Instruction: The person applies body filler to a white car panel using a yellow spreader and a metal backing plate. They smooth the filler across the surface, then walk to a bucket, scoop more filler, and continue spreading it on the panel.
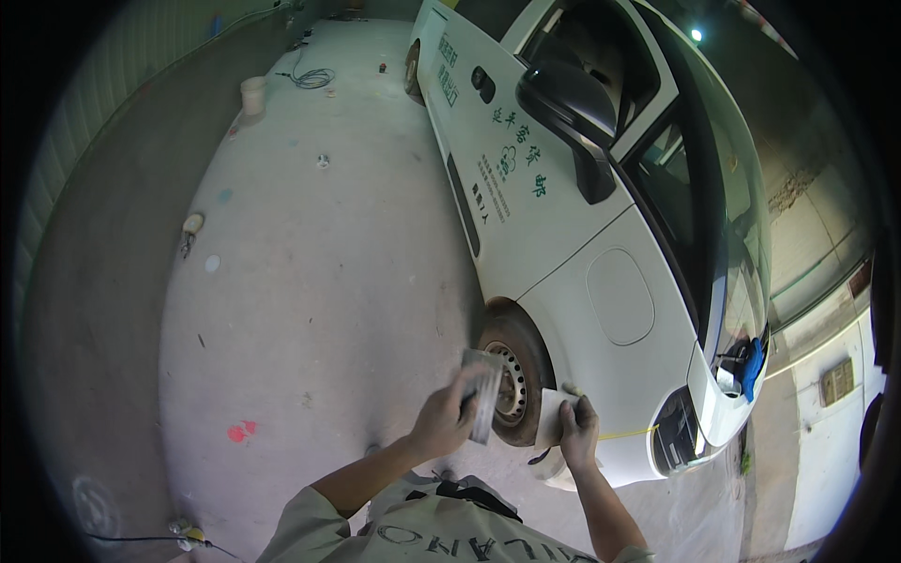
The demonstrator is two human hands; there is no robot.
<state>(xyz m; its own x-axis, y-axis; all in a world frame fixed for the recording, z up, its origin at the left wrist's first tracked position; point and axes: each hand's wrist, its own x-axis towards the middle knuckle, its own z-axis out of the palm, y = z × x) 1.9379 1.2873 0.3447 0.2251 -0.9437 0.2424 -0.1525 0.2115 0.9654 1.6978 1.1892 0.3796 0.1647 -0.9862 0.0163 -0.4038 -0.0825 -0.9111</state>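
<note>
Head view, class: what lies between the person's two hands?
In the head view, the car's front wheel shows in the gap between the left hand, holding a flat grey scraper, and the right hand, holding a pale sheet.

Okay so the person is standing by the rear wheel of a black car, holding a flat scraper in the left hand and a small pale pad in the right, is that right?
Not quite: the car is white, not black, as the head view shows. The rest holds: the left hand holds a flat scraper and the right hand a small pale pad, by the wheel.

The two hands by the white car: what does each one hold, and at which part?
Left hand holds a flat grey pad by its lower edge; right hand holds a pale folded sheet at its right side.
</note>
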